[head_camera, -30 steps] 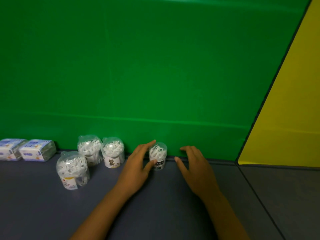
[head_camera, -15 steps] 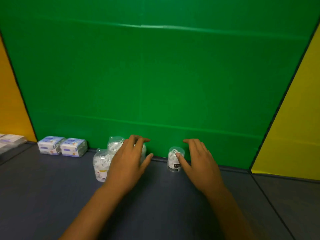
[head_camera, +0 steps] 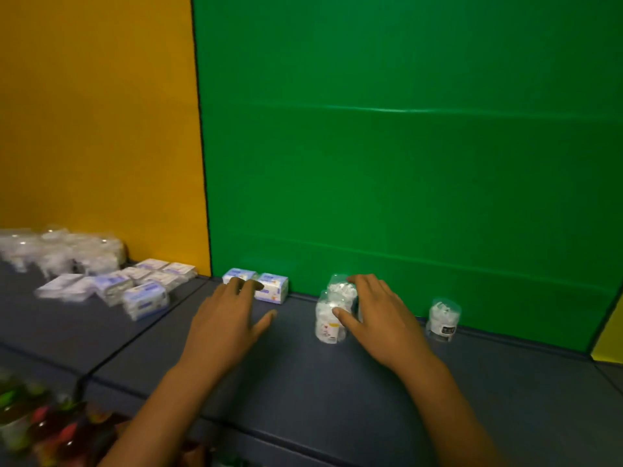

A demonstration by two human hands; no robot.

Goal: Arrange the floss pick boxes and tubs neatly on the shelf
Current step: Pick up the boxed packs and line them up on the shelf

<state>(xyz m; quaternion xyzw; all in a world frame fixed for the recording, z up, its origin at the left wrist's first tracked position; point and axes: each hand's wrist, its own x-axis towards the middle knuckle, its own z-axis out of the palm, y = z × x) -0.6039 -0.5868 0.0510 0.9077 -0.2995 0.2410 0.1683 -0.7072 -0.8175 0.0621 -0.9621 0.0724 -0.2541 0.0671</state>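
Two small white and blue floss pick boxes [head_camera: 272, 287] stand side by side against the green back wall. My left hand [head_camera: 226, 318] hovers open just in front of them, fingers spread. A cluster of clear tubs of white floss picks [head_camera: 329, 317] stands to the right. My right hand [head_camera: 377, 315] lies against that cluster, thumb on the front tub, fingers over the rear ones. Whether it grips them I cannot tell. A single small tub with a dark label [head_camera: 443, 319] stands alone further right by the wall.
On the left shelf section by the yellow wall lie several more floss boxes [head_camera: 145, 299] and a blurred pile of clear tubs [head_camera: 60, 251]. Colourful items [head_camera: 40, 429] sit at the lower left below the dark grey shelf [head_camera: 303, 382].
The view has swung left. My right hand moved from the single small tub to the tub cluster. My left hand left the cluster and now hovers by the two boxes.
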